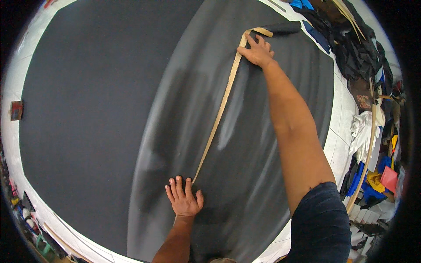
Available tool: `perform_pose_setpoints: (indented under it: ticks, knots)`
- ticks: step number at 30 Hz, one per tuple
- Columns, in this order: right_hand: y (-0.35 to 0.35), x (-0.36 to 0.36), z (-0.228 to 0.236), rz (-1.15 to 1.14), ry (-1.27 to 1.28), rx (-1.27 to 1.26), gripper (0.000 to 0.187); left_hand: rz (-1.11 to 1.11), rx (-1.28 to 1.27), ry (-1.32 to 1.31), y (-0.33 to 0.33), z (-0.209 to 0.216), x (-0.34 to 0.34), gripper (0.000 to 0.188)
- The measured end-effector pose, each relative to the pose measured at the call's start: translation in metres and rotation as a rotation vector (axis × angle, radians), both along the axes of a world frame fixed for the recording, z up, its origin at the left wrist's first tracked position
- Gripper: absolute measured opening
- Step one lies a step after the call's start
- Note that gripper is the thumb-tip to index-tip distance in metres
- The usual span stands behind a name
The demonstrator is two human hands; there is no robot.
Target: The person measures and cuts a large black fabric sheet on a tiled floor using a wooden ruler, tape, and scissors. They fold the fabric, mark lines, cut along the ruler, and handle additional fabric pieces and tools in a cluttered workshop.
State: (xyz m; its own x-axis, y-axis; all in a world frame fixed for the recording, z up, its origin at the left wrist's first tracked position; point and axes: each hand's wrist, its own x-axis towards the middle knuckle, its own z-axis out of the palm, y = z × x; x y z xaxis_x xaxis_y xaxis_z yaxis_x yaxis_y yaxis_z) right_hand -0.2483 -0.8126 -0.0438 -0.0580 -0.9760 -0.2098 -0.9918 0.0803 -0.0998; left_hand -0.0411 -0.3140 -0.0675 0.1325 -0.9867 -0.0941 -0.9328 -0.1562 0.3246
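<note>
A broad black sheet (87,109) with a smooth matt surface is spread out, and a shinier black layer (175,109) lies over its right part in soft ripples. Along this layer runs a narrow tan strip (222,106), which bends right at its far end beside a rolled or folded black piece (285,28). My left hand (184,200) rests flat with fingers spread, fingertips at the strip's near end. Far ahead, my right hand (258,51) touches the strip near its bend, thumb and forefinger apart, the other fingers slightly curled.
White floor tiles (340,114) border the sheet. On the right lie dark bags (359,52), a white cloth (363,129), a long wooden stick (364,168) and several coloured pieces. A small brown box (16,110) sits at the left edge. More clutter lines the lower left.
</note>
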Motion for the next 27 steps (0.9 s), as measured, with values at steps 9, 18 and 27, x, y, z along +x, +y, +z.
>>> perform_pose_setpoints:
  ticks: [9, 18, 27]
  knots:
    - [-0.004, 0.0, -0.001, 0.007, -0.05, 0.019, 0.087, -0.004, -0.018, -0.013, -0.002, 0.002, -0.001, 0.053]
    - [0.023, 0.003, -0.022, 0.104, -0.109, -0.241, 0.067, -0.015, -0.025, -0.015, -0.003, 0.004, -0.001, 0.055]
    - [0.186, 0.039, -0.019, 0.213, -0.175, -0.431, 0.054, 0.001, -0.066, -0.036, -0.002, 0.003, 0.0, 0.053]
